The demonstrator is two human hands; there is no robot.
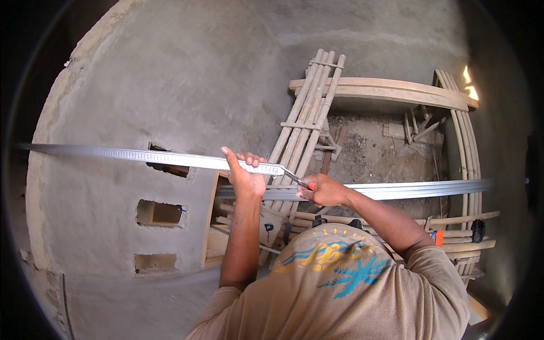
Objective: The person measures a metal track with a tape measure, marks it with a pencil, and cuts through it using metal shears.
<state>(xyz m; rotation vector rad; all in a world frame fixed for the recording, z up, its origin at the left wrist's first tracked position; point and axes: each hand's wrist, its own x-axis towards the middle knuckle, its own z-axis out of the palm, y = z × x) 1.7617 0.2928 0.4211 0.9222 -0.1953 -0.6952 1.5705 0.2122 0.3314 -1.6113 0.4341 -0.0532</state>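
Note:
A long, thin galvanized metal channel (136, 154) with a ribbed face runs from the far left to the middle of the head view. My left hand (246, 177) is wrapped round it near its right end, thumb raised. In my right hand (327, 191) is a pair of metal snips (293, 177) with red on the handle; their jaws meet the channel's end. My fingers cover most of the handles. Below my right forearm, more metal channels (419, 189) lie across the scaffold, partly hidden by my arm.
Bamboo poles (306, 119) and wooden planks (391, 93) frame a scaffold around an opening, with a rubble-strewn floor (362, 153) below. The grey wall (141, 85) at left has several rectangular holes. More poles (470, 219) cross near my body, beside an orange object (439, 237).

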